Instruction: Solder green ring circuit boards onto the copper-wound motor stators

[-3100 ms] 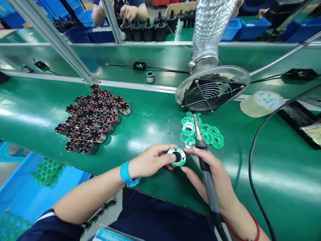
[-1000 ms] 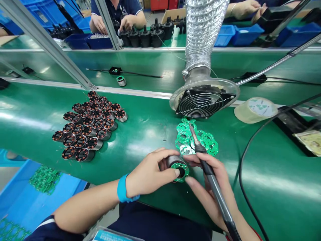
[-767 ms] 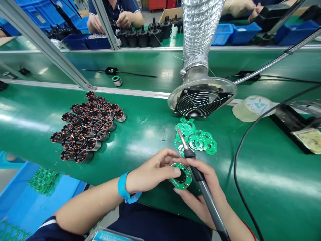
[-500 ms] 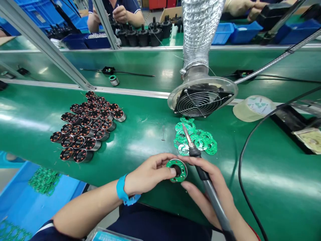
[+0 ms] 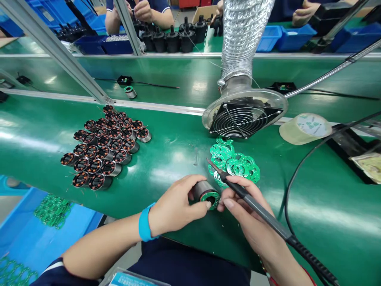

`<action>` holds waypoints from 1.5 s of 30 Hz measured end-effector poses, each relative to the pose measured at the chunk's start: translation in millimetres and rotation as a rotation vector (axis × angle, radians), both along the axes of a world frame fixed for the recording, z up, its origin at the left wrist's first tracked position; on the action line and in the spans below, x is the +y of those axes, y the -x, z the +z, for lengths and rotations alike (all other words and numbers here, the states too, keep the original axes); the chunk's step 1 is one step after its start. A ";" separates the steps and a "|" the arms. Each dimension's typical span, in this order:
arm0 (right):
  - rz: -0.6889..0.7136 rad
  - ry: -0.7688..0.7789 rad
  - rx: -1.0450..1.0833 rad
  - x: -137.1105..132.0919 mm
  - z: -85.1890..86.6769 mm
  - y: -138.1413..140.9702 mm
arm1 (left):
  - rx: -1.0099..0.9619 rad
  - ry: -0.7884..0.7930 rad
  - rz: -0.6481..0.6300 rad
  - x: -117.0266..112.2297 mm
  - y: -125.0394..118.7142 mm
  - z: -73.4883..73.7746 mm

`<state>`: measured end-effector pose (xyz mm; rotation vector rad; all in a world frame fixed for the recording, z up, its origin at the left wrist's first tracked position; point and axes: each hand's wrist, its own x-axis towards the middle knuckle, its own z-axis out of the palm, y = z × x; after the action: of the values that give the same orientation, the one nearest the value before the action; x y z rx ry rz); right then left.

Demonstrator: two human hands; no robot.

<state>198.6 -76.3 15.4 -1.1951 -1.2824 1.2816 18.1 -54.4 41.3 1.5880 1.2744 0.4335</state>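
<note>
My left hand (image 5: 178,202) is closed around a metal motor stator (image 5: 203,188), which lies tilted with one end toward me. On that end sits a green ring-shaped circuit board (image 5: 212,198), and my left thumb presses on it. A soldering iron (image 5: 253,200) rests in my right hand (image 5: 250,214), its tip pointing up and left, away from the stator. My right thumb and fingertips touch the board's right edge; whether they pinch a wire there I cannot make out. Just beyond the stator lies a loose pile of green ring boards (image 5: 238,161).
Several stators (image 5: 102,147) stand grouped at the left. A fume fan (image 5: 238,119) hangs above the boards. A tape roll (image 5: 305,128) and a black tray with a sponge (image 5: 367,163) are at the right. A blue bin (image 5: 86,218) holds boards at lower left. Co-workers' hands (image 5: 143,11) show across the bench.
The stator has tipped so its metal side shows. My right hand has turned, swinging the iron's tip left and its handle right, and its fingers have closed in at the board's edge.
</note>
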 end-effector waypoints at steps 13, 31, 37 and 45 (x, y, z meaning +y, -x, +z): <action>0.024 0.139 0.174 -3.2 2.0 4.7 | -0.410 0.413 -0.018 0.7 3.4 -6.4; 0.112 -0.438 -0.386 -15.9 -0.5 -14.7 | -0.507 0.547 -0.008 9.3 3.8 -8.2; 0.133 -0.490 -0.324 -15.8 -7.4 -7.2 | -0.601 0.590 -0.036 4.4 -0.9 -9.6; 0.181 -0.560 -0.367 -9.7 -3.4 -7.7 | -0.639 0.716 -0.075 6.3 1.1 -13.5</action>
<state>206.3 -86.0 12.0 -0.9408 -1.8985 0.7516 17.0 -48.1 27.8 0.7878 0.7411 0.3410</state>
